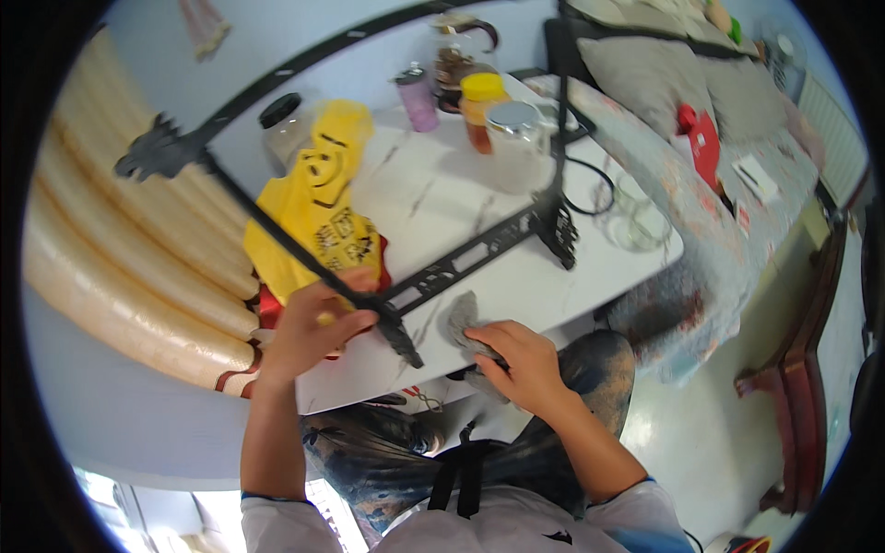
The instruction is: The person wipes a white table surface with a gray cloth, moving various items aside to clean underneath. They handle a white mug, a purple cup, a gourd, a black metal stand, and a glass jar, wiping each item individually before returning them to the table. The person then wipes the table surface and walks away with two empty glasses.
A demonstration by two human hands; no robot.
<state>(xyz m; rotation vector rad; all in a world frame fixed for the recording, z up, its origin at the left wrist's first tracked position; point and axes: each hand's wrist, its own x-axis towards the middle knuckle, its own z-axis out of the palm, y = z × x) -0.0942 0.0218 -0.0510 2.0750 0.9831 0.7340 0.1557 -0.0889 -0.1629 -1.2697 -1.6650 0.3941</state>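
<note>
A large black open rectangular frame (449, 269) with ridged, jagged corner pieces is held tilted above the white marble-patterned table (415, 183). My left hand (314, 325) grips it by the near-left corner, thumb and fingers around the side bar. Pale label-like patches show on its near bar. Between the thumb and fingers of my right hand (522, 363) is a crumpled grey cloth (462, 318), at the table's near edge. Its lower part hangs under my fingers. The cloth appears apart from the frame.
Behind the frame's left bar lies a yellow plastic bag (283, 207). Farther back stand a black-lidded jar (280, 121), purple cup (419, 104), glass pitcher (453, 59), yellow-lidded jar (477, 110) and silver-lidded jar (515, 148). Curtains (138, 256) hang left; a covered sofa (691, 200) stands right. Red-handled pliers (423, 399) lie below.
</note>
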